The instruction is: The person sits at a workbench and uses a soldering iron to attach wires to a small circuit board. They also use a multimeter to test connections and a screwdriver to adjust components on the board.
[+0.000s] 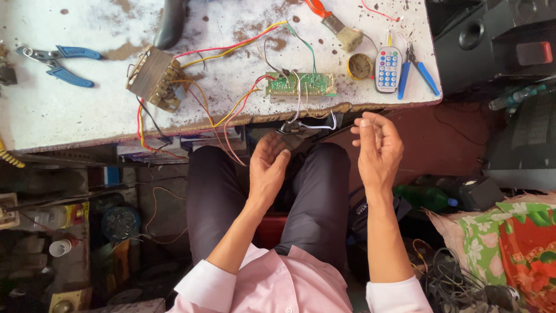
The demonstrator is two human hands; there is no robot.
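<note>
Head view looked straight down on a person seated at a stained white workbench, knees tucked under its chipped front edge. Both hands hung in the gap between bench and lap. The left hand was turned palm up, fingers loosely curled and a little apart, and it cupped a small dark part that sat just under the bench lip; whether the fingertips truly gripped it I could not tell. The right hand was raised beside it, palm inward, thumb and forefinger drawn close as if nipping a thin dark wire that ran toward that part, the other fingers relaxed and slightly spread.

White wires dropped from a green circuit board at the bench edge down to the part. Red and yellow leads tied the board to a transformer further left. A small remote, blue-handled cutters, a round tin and a brush lay to the right; blue pliers lay far left.

To my eye, the job wanted slack kept in those white wires, the part held steady in the palm, and the thin wire guided without tugging the board off the edge.
</note>
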